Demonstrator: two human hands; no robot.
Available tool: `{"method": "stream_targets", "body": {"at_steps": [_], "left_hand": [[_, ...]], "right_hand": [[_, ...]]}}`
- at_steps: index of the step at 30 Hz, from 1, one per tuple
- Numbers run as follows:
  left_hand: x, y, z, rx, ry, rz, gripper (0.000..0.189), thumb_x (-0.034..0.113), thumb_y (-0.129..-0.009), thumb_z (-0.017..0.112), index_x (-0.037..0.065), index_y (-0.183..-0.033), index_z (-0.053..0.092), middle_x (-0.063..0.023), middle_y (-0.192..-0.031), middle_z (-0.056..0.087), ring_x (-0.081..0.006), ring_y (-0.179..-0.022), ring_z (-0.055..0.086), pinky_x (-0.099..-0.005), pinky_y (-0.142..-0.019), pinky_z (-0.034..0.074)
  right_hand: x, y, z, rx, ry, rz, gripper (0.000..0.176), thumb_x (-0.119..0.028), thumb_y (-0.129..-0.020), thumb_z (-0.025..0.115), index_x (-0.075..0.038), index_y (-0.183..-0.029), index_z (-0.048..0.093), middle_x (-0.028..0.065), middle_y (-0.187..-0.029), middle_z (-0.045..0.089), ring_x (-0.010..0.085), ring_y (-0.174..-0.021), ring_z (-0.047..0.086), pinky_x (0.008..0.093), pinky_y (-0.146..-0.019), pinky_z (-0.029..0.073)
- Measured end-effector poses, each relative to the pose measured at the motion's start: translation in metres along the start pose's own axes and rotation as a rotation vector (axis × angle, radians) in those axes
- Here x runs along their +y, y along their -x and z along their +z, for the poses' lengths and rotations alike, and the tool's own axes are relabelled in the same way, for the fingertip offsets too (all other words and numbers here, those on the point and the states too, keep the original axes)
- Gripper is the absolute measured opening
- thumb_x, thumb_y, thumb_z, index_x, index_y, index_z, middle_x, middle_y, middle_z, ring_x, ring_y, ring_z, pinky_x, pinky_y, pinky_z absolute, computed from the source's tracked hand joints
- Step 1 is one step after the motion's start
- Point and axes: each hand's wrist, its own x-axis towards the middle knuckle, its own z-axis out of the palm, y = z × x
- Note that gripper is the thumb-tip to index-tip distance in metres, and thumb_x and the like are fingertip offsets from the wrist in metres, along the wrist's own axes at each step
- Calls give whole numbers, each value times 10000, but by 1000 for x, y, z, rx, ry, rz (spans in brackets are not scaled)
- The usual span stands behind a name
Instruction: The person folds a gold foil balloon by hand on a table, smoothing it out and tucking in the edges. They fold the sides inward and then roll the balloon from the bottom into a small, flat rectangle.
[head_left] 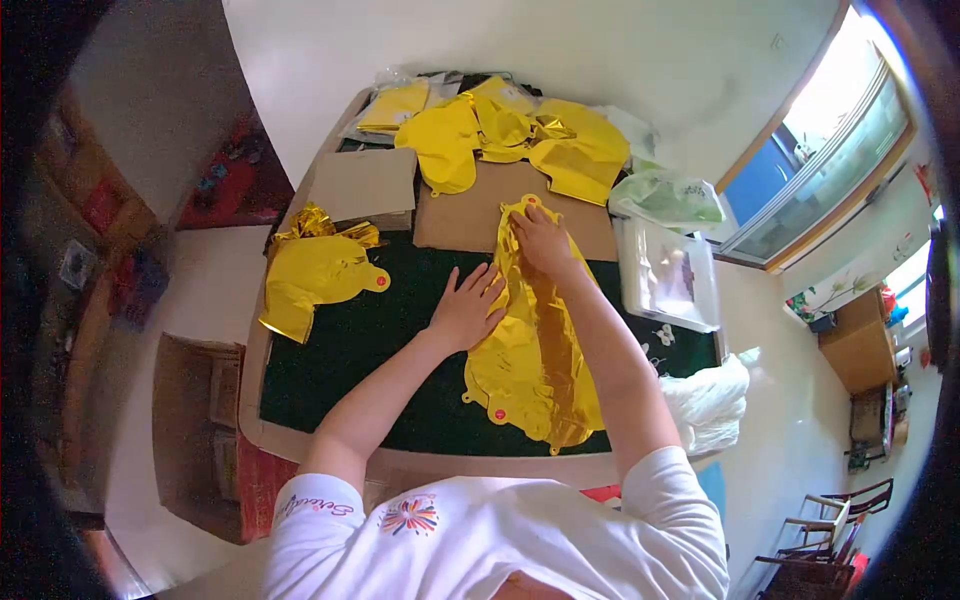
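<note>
Gold foil, yellow on its matt side, lies lengthwise in front of the person as one long crinkled piece (505, 355), its far end on a brown cardboard sheet (460, 215) and its near end at the edge of the dark green cloth (365, 400). From where I stand, the left hand (466, 307) rests palm down along the foil's left edge, fingers spread. The right hand (540, 243) has its fingers bent onto the far end, just short of the tab with the red dot (531, 201); I can't tell whether it pinches the film or only presses it.

Handling this film well, I'd judge, asks for a flat, quiet left palm as an anchor and light fingertip strokes along the length, since foil like this probably creases easily. The darker, shiny band (560, 365) down the middle wants gentle pressure rather than a tug, and the small tabs are best left unbent. Another foil piece (312, 275) lies apart on the left, well clear of both hands.
</note>
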Motion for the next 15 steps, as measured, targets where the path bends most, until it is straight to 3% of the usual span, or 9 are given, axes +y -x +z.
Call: {"method": "stream_targets", "body": {"at_steps": [2,3,5,15], "left_hand": [[0,-1,0,-15,24,-11,570,427,-997,328,121,-1477,301,-69,-1564,219,-228,-1454,159,-521,-1169,87],[-1,-1,2,4,27,-6,569,430,-997,328,120,-1474,306,-72,-1563,220,-233,-1452,166,-524,-1169,90],[-1,0,5,15,34,-3,569,433,-997,327,119,-1471,311,-76,-1562,221,-238,-1450,172,-527,-1168,92],[-3,1,15,73,11,13,574,437,-972,401,91,-1429,369,-115,-1511,309,-266,-1426,227,-555,-1149,135]], "right_hand": [[1,-2,7,189,12,-5,358,-261,-956,469,-204,-1303,534,99,-1395,451,289,-1289,436,550,-1040,339],[-2,-2,3,184,12,-11,358,-261,-956,469,-204,-1303,534,99,-1395,451,289,-1289,436,550,-1040,339],[-9,0,-8,126,-290,-51,389,-297,-947,488,-217,-1326,526,126,-1420,440,326,-1334,389,605,-1055,299],[-21,13,9,128,-148,-51,397,-340,-974,440,-249,-1354,514,109,-1443,423,311,-1361,354,561,-1091,261]]}}
